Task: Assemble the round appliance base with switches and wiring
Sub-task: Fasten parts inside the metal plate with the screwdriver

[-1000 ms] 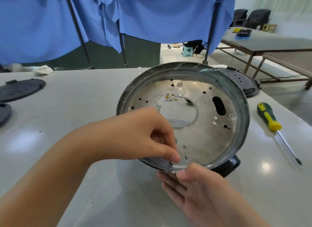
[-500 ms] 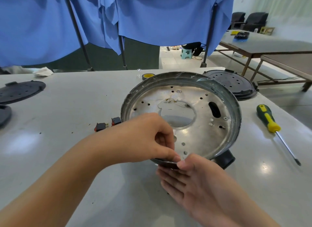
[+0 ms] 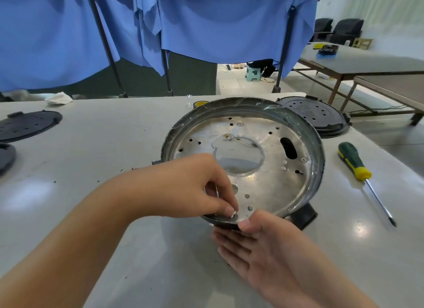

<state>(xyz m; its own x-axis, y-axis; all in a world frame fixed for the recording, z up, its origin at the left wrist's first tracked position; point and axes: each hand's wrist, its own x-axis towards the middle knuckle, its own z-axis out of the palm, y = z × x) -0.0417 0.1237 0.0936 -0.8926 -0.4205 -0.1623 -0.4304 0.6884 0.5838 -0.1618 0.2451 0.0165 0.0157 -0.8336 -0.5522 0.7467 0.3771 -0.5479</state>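
The round metal appliance base is tilted up off the table, its shiny inside facing me, with a big centre hole, several small holes and thin wires near the hole. My left hand pinches the near rim with thumb and fingertips, a small white bit at the fingertips. My right hand holds the same rim from below, thumb on the edge and fingers flat underneath. A black part sticks out beneath the base. A small dark switch peeks out behind my left hand.
A green and yellow screwdriver lies to the right. Black perforated lids lie at the back right and far left. A yellow tape roll sits behind the base. Blue curtains hang beyond the table.
The base has tipped down flatter and lower toward the table. Both hands stay on its near rim. The switches on the table are now mostly hidden behind my left hand.
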